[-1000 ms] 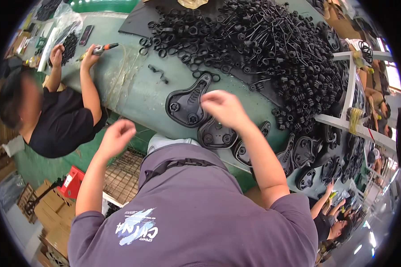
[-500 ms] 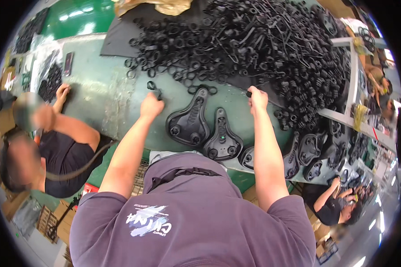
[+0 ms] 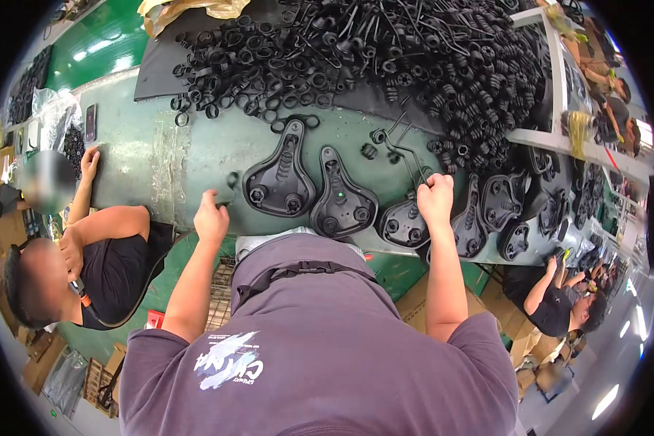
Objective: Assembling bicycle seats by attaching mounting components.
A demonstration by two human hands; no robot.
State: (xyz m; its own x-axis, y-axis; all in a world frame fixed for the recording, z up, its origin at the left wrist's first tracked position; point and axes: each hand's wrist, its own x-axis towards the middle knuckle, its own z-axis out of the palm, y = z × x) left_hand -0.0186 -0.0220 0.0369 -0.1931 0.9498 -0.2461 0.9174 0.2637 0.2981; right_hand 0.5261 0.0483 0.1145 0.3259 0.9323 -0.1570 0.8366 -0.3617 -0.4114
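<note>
My left hand (image 3: 211,216) is curled at the near edge of the green table (image 3: 196,156), pinching a small black part (image 3: 224,204). My right hand (image 3: 436,198) is a closed fist gripping the end of a thin bent metal wire (image 3: 408,156) that lies across the table. Between my hands lie two black saddle shells, underside up: a wide one (image 3: 278,180) and a narrower one (image 3: 341,198). A third shell (image 3: 405,222) lies just left of my right hand.
A big heap of black coil springs (image 3: 479,73) and rings (image 3: 225,54) fills the far side. More saddle shells (image 3: 501,203) line up to the right. A seated person in black (image 3: 116,265) works at my left, another person (image 3: 559,305) lower right.
Both hands have drawn back from the far heap to the near table edge. The right hand now grips the wire, and the left has closed on a small part.
</note>
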